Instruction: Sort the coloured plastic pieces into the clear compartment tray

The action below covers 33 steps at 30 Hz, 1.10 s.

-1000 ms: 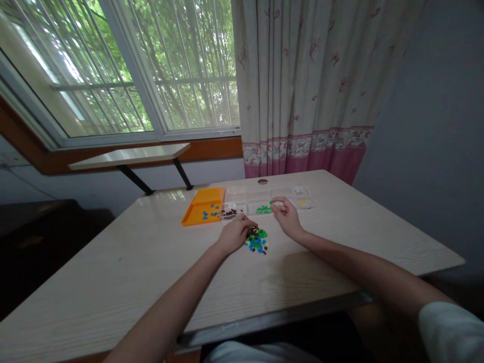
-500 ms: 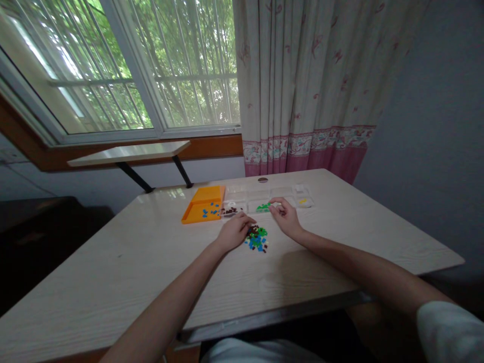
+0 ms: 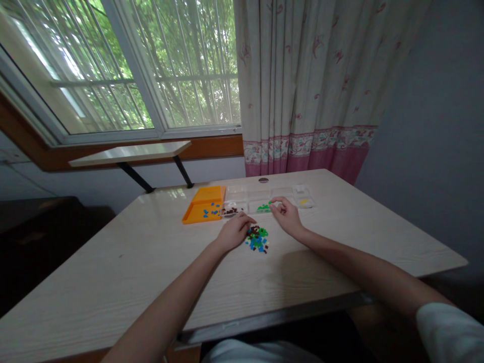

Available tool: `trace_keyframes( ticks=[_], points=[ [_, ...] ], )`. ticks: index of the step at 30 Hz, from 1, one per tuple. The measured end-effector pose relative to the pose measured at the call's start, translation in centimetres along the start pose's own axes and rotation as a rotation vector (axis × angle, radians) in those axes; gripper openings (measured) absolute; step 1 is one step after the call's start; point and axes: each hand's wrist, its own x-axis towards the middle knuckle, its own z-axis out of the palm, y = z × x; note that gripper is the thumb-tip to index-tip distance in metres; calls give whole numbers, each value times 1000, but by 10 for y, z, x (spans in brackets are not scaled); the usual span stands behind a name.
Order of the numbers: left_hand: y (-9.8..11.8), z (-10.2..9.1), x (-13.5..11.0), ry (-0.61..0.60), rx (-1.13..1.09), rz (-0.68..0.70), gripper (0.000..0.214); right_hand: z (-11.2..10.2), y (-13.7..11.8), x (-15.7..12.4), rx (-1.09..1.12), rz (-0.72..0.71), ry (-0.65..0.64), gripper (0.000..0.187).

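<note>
A small heap of mixed beads [image 3: 257, 238], green, blue and dark brown, lies on the pale wooden table [image 3: 151, 262]. My left hand [image 3: 234, 231] rests at the heap's left edge, fingers curled and pinched together on something too small to see. My right hand [image 3: 286, 215] hovers beyond the heap at the clear compartment tray [image 3: 282, 193], thumb and forefinger pinched beside the green beads [image 3: 263, 207] in one compartment. Other compartments hold dark brown beads [image 3: 230, 210] and yellow beads [image 3: 303, 202]. An orange tray [image 3: 204, 204] to the left holds blue beads [image 3: 212, 209].
A small dark round object [image 3: 263, 180] lies at the table's far edge. Behind it hangs a flowered curtain [image 3: 302, 85] with a pink hem beside a barred window [image 3: 124, 70]. A narrow shelf [image 3: 128, 154] juts from the wall. A dark cabinet [image 3: 41, 237] stands at left.
My right hand has come slightly back from the green compartment and no longer shows a green bead at its fingertips. The left hand has stayed at the heap.
</note>
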Motion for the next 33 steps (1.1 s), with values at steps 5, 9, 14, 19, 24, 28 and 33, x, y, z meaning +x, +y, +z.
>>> trace_keyframes(
  ticks=[5, 9, 14, 19, 24, 28, 33],
  points=[
    [-6, -12, -2, -27, 18, 36, 27, -7, 8, 11, -296, -4, -27, 21],
    [-11, -21, -4, -78, 42, 70, 26, -9, 11, 16, -476, -28, -25, 18],
    [-9, -21, -5, -119, 35, 74, 26, -9, 14, 18, -568, -102, -30, 13],
    [-3, -18, -6, -116, 55, 77, 17, -9, 18, 20, -567, -111, -54, 15],
    [0, -19, -6, -125, 92, 58, 17, -9, 14, 18, -483, -172, -92, 17],
    [-1, -20, -6, -120, 107, 50, 17, -11, 5, 10, -388, -290, -197, 20],
    [-4, -19, -5, -129, 112, 44, 18, -12, -1, -1, -390, -321, -345, 31]
  ],
)
